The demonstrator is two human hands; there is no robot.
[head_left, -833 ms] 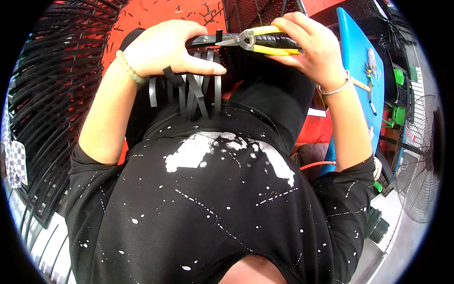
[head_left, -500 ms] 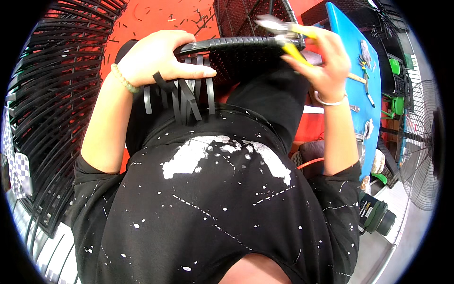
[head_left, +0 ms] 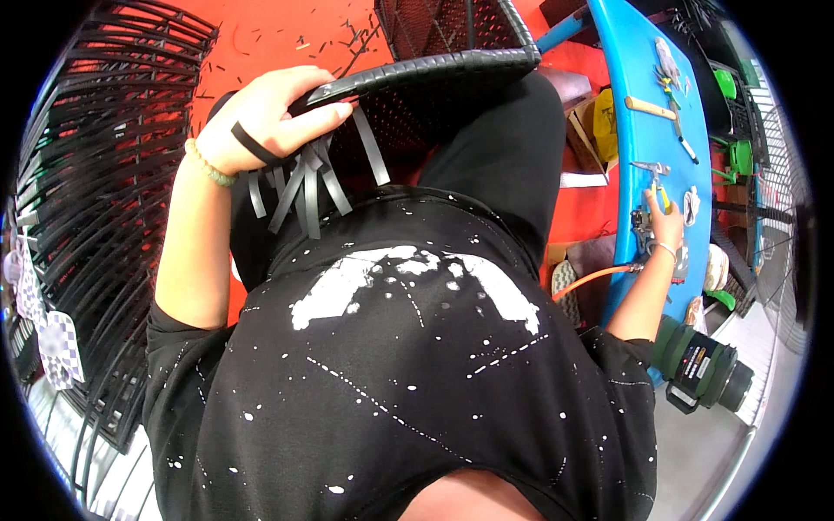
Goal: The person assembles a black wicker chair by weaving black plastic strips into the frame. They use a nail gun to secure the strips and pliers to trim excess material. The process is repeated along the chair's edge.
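A black woven rattan piece of furniture (head_left: 426,71) leans across my lap, its wrapped rim running up to the right. My left hand (head_left: 269,122) is closed round the left end of that rim, thumb on the near side. Several loose black and grey flat strips (head_left: 308,195) hang below this hand, and one strip lies across its back. Over at the blue table, my right hand (head_left: 666,227) has its fingers round the yellow handles of a pair of pliers (head_left: 658,181). The pliers' metal jaws point away from me.
A hammer (head_left: 651,108) with a wooden handle and other small tools lie on the blue table (head_left: 621,52). Black slatted frames (head_left: 113,191) are stacked at the left. Strip offcuts litter the red floor (head_left: 261,35). An orange hose (head_left: 591,276) runs to the table.
My right hand has moved with the pliers from beside the woven rim to the blue table at the right. The left hand and rim have shifted slightly left; the hanging strips have swung.
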